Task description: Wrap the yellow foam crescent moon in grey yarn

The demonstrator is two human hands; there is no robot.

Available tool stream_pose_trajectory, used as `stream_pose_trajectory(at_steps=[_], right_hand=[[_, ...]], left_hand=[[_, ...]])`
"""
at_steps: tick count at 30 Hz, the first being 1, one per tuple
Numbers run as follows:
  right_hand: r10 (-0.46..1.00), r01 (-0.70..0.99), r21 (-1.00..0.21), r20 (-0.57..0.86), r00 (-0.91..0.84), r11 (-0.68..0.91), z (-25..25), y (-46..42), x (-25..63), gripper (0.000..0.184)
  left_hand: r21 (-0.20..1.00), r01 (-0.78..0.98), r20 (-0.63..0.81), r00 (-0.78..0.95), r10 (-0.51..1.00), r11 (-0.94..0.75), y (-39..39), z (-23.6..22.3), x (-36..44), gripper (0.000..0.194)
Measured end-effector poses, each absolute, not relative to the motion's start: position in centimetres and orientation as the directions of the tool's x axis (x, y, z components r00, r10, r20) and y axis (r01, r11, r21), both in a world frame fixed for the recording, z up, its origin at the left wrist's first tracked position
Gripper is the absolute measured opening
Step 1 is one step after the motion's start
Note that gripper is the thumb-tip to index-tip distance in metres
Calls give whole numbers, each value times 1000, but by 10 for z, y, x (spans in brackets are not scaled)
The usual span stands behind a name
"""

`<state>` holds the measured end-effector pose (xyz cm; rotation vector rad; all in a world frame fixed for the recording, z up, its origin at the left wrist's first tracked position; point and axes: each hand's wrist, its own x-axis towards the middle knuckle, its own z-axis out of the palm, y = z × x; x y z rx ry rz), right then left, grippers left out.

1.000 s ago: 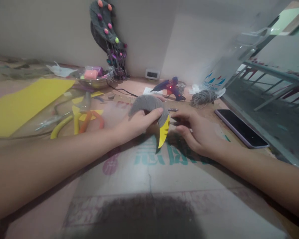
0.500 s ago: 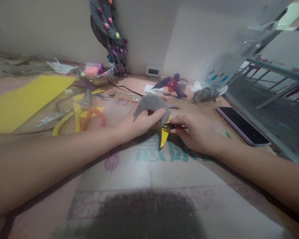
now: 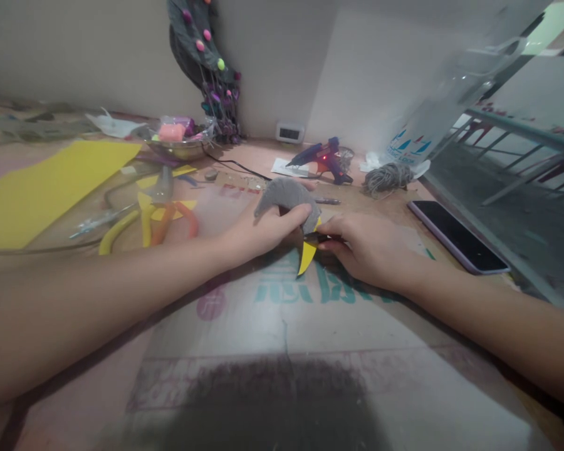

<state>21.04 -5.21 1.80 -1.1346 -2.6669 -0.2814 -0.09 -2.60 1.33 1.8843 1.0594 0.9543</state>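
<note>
My left hand is closed on a crescent-shaped craft piece, grey on top with a bare yellow tip pointing down. My right hand sits just right of it, thumb and fingers pinched on a thin dark strand at the edge between the grey and the yellow. Both hands rest low over a printed woven sack that covers the floor.
Yellow and orange pliers and a yellow foam sheet lie to the left. A blue glue gun with a red light, a ball of grey twine and a phone are behind and to the right. A metal bowl stands at the back.
My right hand moved left from lying flat beside the crescent to a pinch at its yellow tip. The left hand kept its hold; less yellow shows now.
</note>
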Motion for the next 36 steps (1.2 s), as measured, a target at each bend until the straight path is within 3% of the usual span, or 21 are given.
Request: stream_pose_trajectory(at_steps=[12,19,36], right_hand=[[599,663,206,298,-743,720,14,-48,215,31],[575,649,242,313,-756,721,12,-46,217,32],[658,701,156,253,-710,696,13,-46,215,32]], left_hand=[[892,299,204,403,892,-339,-24,13,0,37],[901,266,214,418,883,-344,-23,12,0,34],[886,319,187,417,889,-336,-22,12,-1,38]])
